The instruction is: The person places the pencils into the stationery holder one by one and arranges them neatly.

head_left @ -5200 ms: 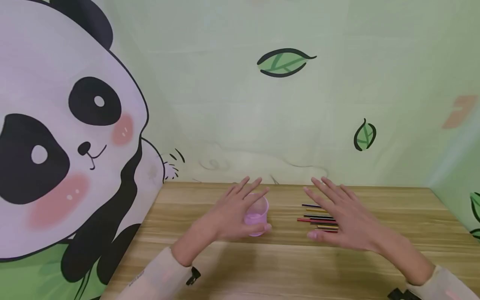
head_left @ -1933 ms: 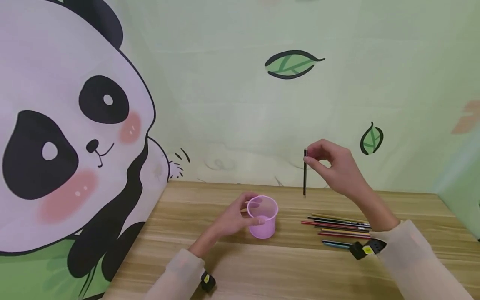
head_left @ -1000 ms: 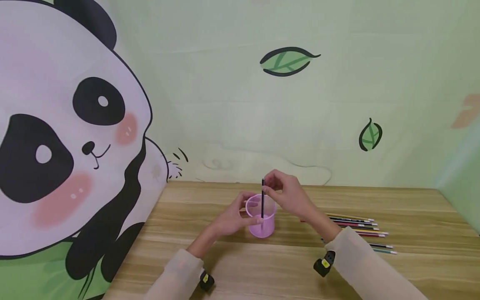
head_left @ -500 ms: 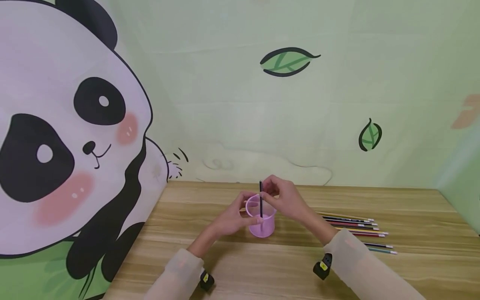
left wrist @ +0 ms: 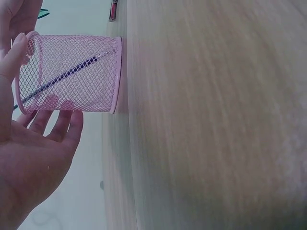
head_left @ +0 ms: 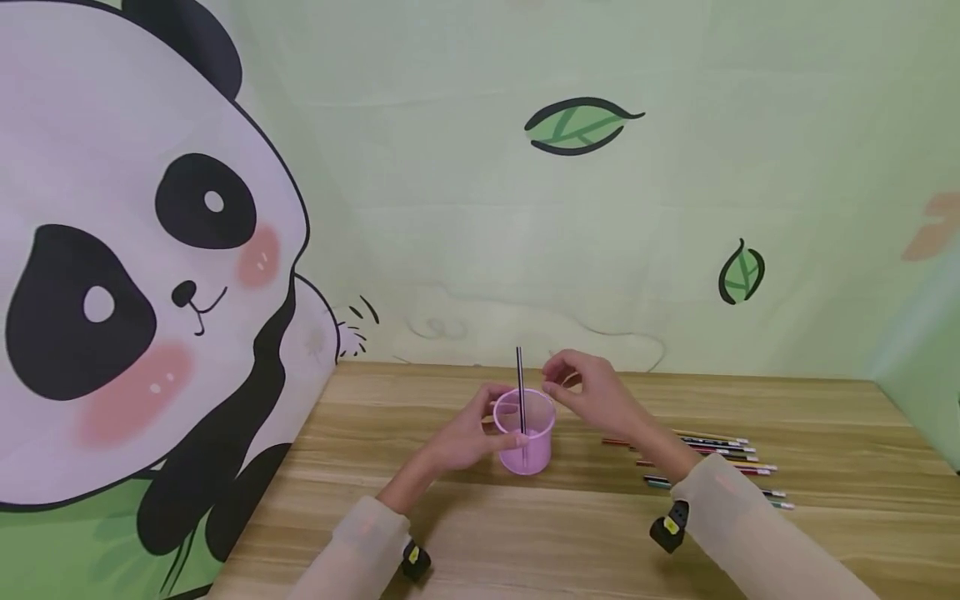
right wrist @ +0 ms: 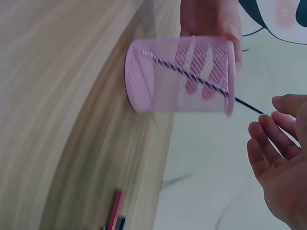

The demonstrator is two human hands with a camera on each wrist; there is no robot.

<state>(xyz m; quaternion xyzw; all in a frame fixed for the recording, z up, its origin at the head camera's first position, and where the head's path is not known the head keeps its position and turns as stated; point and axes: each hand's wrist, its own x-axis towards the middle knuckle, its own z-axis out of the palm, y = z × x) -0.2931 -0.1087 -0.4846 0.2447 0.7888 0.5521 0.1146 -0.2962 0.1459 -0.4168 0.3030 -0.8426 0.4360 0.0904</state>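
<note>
Cup (head_left: 542, 454) of pink mesh in head view, upright on a wood-grain table (head_left: 480, 542). Around its left side, left hand (head_left: 461, 437) in a curled grip, thumb at the near rim. Inside, one dark pencil (head_left: 521, 392), nearly upright, top well above the rim. Just right of the rim, apart from that pencil, right hand (head_left: 600, 392), fingers loosely bent, holding nothing. Under and beyond the right forearm, loose pencils (head_left: 753, 470) on the table, pale tips to the right. Black device on each wrist. Behind, pale green backdrop (head_left: 465, 208) with printed panda (head_left: 150, 292) and leaves.

Left wrist view: cup seen sideways, left fingers against its wall, thumb at the rim. Through the mesh, pencil slanting from base to rim, end protruding. Right hand only partly visible at upper left.

Right wrist view: cup sideways again, left fingers visible through the mesh. Pencil's protruding end very near the right fingertips; fingers relaxed, thumb apart. At the bottom, blurred pencil ends.
</note>
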